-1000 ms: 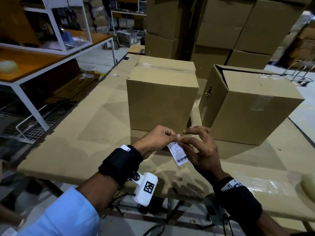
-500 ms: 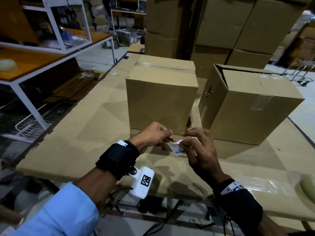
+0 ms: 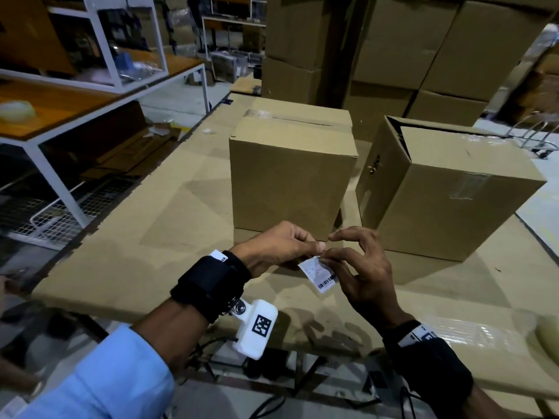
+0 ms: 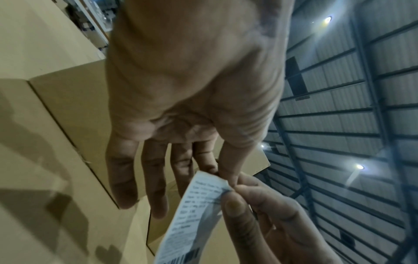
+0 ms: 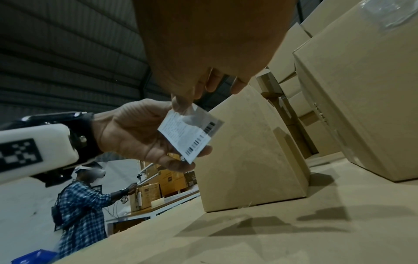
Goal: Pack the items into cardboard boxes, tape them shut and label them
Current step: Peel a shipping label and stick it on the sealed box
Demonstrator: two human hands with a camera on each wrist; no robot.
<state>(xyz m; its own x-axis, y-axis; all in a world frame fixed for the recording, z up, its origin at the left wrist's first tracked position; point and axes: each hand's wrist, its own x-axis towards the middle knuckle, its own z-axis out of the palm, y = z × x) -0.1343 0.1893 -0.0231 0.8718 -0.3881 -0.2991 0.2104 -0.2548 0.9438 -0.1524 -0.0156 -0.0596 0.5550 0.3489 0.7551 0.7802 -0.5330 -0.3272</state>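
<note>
A small white barcode label (image 3: 319,273) hangs over the cardboard-covered table (image 3: 169,225), just in front of a closed brown box (image 3: 290,182). My left hand (image 3: 316,251) pinches the label's top corner between thumb and forefinger. My right hand (image 3: 326,259) pinches the same corner from the right, its other fingers spread. In the left wrist view the label (image 4: 192,214) shows printed lines, with my right thumb on its edge. The right wrist view shows the label (image 5: 187,132) in front of my left palm. A second box (image 3: 447,201) with clear tape stands askew at the right.
Stacked cartons (image 3: 423,49) rise behind the table. A white-framed shelf (image 3: 99,95) stands at the left over wire racks. Clear film (image 3: 453,331) lies on the table's near right. Another person in a checked shirt (image 5: 81,205) works at a far bench.
Both hands have stayed pinching the label in front of the box. Half a second ago the label was tipped up and bent; now it hangs down again.
</note>
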